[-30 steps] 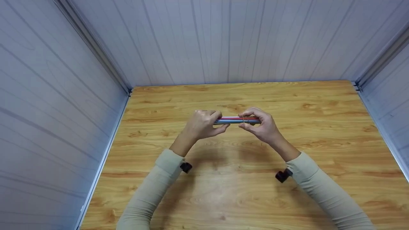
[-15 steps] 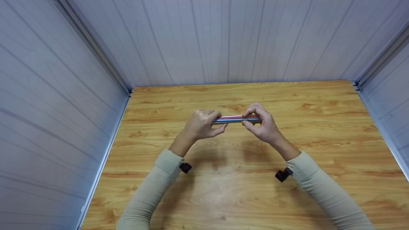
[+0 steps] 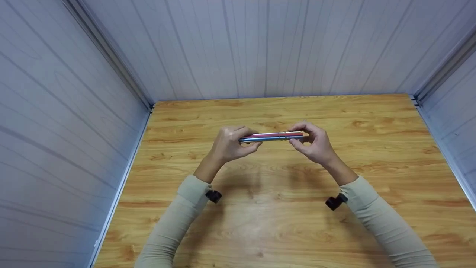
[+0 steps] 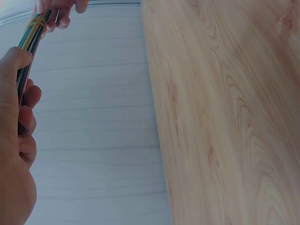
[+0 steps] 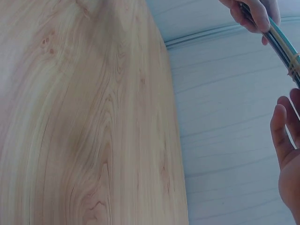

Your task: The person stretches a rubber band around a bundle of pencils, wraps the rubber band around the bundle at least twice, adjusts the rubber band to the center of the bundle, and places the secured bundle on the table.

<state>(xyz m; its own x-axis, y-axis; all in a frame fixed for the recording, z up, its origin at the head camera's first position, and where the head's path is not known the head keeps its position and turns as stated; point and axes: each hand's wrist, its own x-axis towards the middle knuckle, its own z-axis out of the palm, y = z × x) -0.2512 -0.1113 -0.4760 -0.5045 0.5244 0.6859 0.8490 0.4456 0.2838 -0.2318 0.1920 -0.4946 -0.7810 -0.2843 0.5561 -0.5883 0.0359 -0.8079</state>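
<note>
A bundle of slim coloured pencils (image 3: pixel 267 136), with red, blue and silvery sides, is held level above the table. My left hand (image 3: pixel 230 145) grips its left end between thumb and fingers. A yellowish rubber band (image 4: pixel 39 22) goes round the bundle near its other end, and the right wrist view also shows the band (image 5: pixel 294 64). My right hand (image 3: pixel 312 143) is at that right end, thumb below and fingers above, loosely bent. In the right wrist view its fingertips are just off the bundle's end; whether any touch it is partly hidden.
Beneath the hands lies a wood-grain table (image 3: pixel 260 223). Pale panelled walls stand behind (image 3: pixel 245 48) and at the left (image 3: pixel 55 111), with another at the right. Each sleeve cuff carries a small black wrist camera (image 3: pixel 214 196).
My right hand has moved right, its fingertips sliding from the band area toward the bundle's end and spreading. My left hand has carried the bundle slightly left, baring its right end.
</note>
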